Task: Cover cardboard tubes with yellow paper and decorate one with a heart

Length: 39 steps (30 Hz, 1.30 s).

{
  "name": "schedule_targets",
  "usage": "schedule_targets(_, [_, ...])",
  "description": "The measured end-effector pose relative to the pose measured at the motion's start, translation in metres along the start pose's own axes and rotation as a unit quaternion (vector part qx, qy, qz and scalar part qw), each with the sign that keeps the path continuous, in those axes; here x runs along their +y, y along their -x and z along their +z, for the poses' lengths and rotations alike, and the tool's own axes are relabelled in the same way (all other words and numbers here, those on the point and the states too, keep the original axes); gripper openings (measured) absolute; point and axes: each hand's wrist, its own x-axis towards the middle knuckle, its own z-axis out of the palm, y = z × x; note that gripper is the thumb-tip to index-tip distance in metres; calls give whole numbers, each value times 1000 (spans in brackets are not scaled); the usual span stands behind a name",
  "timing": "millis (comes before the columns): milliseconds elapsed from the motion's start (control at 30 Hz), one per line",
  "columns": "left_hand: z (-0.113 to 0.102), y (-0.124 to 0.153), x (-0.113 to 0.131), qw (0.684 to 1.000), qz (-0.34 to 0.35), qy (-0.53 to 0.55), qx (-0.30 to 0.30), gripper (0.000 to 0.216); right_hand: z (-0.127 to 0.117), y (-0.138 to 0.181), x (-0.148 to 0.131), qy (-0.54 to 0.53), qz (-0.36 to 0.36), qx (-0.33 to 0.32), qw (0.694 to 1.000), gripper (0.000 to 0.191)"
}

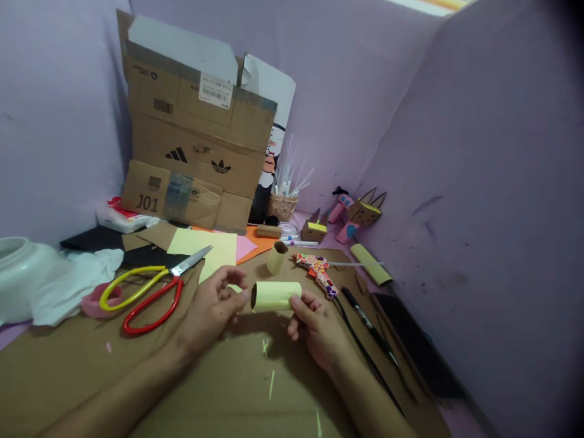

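A cardboard tube wrapped in pale yellow paper (275, 295) lies sideways between both hands, just above the brown cardboard work surface (68, 371). My left hand (212, 307) curls its fingers round the tube's open left end. My right hand (314, 322) pinches the tube's right end with thumb and fingers. A second yellow-wrapped tube (276, 257) stands upright just behind. Scissors with a red and a yellow handle (150, 289) lie to the left of my left hand.
A patterned glue gun (319, 272) with its black cord, a black pen (365, 316) and a yellow tube (370, 264) lie right. Cardboard boxes (191, 146), coloured paper sheets (214, 246), a basket of sticks (283, 205) and small cardboard figures (360, 213) stand behind. A white jar (18, 267) is far left.
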Motion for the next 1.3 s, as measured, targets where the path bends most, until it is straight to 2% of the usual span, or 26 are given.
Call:
schedule_targets(100, [2, 3, 0, 996, -80, 33, -35, 28, 6, 3, 4, 8, -29, 31, 999, 37])
schedule_targets(200, [5, 8, 0, 993, -114, 16, -15, 32, 12, 6, 9, 24, -41, 52, 998, 36])
schedule_targets(333, [8, 10, -5, 986, -147, 69, -36, 36, 16, 9, 16, 42, -32, 39, 998, 35])
schedule_targets(433, [11, 8, -12, 985, -130, 106, -29, 36, 16, 9, 18, 42, -7, 10, 999, 39])
schedule_targets(567, [17, 7, -18, 993, -71, 95, -20, 30, 17, 9, 18, 40, 25, -32, 998, 45])
schedule_targets(733, [24, 11, -12, 997, -12, 70, -8, 25, 19, 8, 19, 41, -16, -4, 999, 44])
schedule_targets(867, [25, 11, -12, 997, -24, 73, -18, 31, 19, 8, 19, 44, -27, 4, 999, 42])
schedule_targets(1000, [25, 9, -18, 995, -47, 85, -5, 39, 18, 8, 19, 48, -8, -21, 999, 41])
schedule_targets(1167, [24, 7, -25, 995, -27, 75, 57, 31, 20, 8, 20, 38, 0, -38, 999, 46])
schedule_targets(1300, [26, 11, -20, 995, -13, 82, 54, 25, 22, 8, 20, 43, -40, -20, 998, 45])
